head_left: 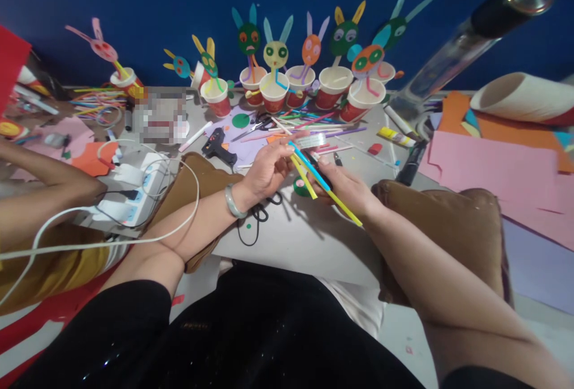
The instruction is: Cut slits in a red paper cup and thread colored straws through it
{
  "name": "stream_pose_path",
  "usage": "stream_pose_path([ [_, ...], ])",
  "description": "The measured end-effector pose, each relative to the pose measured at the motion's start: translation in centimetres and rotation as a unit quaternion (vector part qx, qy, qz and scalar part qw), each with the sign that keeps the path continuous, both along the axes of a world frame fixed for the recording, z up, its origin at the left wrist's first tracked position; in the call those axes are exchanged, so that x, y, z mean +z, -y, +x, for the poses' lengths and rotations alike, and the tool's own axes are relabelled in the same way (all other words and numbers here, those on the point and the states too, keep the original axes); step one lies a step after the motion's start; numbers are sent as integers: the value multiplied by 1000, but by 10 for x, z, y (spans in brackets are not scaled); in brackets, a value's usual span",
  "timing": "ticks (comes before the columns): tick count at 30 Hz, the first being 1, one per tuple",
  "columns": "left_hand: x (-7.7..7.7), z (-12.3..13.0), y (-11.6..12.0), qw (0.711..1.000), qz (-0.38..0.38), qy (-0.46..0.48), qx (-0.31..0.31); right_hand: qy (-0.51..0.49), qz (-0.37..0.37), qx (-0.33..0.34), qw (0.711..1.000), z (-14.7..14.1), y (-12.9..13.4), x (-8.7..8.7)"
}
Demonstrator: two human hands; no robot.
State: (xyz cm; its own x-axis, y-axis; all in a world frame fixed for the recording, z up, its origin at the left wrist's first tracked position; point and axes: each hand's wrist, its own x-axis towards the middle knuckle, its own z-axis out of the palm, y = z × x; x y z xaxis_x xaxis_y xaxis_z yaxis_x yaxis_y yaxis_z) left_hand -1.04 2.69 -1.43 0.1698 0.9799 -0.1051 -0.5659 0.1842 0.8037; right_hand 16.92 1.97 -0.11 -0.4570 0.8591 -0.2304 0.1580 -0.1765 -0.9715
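Spreading before you, the pale grey tabletop [305, 245] leaves its near middle free for your hands. Your right forearm passes the brown, soft-looking padded cushion [439, 230]. Red-and-white paper cups [273, 99] line the back, probably to prop up the coloured, long-eared paper figures [275, 53] well away from your work. Your right hand [345, 186] curls behind the lower part of the piece; whether it grips or merely steadies it, you cannot tell from here. Your left hand [271, 168] pinches the upper end narrowly between thumb and fingers, likely for fine control. That slender blue-and-yellow stem [310, 166] slants between both hands, above the tabletop, alongside a shorter, flat yellow strip [304, 177]. Just behind them sits a small round green paper disc [299, 186], partly hidden.
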Motion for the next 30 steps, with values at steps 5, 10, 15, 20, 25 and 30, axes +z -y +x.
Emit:
stream_pose_path([
  [5, 9, 0, -3, 999, -39, -11, 29, -72, -72, 7, 995, 6, -9, 3],
  [10, 18, -2, -4, 997, -34, 20, 62, -97, 26, -66, 993, 23, -28, 5],
  [15, 14, -3, -4, 998, -26, 30, 51, -50, 95, -94, 990, 24, -26, 3],
  [20, 6, -5, -5, 998, -44, -39, -15, -23, 124, -138, 982, 20, -20, 3],
  [25, 5, -8, -2, 989, -36, -82, -114, 6, 170, -196, 966, 23, -25, 2],
  [30, 6, -12, 1, 963, -5, -139, -232, 10, 228, -199, 953, 28, -28, 2],
])
